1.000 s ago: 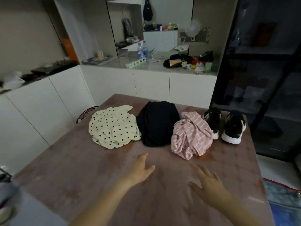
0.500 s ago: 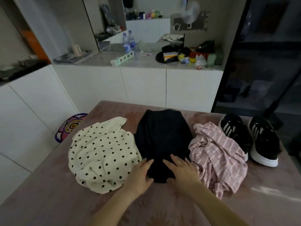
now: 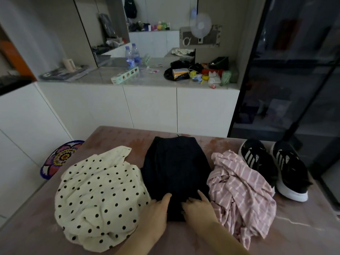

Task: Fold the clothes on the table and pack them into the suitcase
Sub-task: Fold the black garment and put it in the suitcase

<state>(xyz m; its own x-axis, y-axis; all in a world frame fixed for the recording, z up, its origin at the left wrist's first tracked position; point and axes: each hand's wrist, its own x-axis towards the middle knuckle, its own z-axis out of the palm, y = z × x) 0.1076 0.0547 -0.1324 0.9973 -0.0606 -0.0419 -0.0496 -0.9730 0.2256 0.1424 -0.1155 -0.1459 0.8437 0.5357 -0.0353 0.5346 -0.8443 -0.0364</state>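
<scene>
On table (image 3: 184, 242), ref. dark garment (image 3: 174, 173) at centre: left hand (image 3: 156, 216) & right hand (image 3: 199, 211) lay on its near edge, fingers spread flat, nothing gripped, prob. to start its fold. Polka-dot top (image 3: 99, 197) left of it, striped top (image 3: 241, 194) right, both crumpled. Suitcase not visible.

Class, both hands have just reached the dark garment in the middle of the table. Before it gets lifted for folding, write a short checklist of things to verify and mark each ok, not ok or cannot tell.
1. Both hands on the dark garment: ok; left hand and right hand rest on its near edge.
2. Firm grip taken: cannot tell; the fingers lie on the cloth.
3. Polka-dot garment clear of it: not ok; their edges touch.
4. Striped garment clear of it: not ok; it touches the right side.
5. Shoes out of the way: ok.
6. Suitcase ready: cannot tell; none in view.
</scene>
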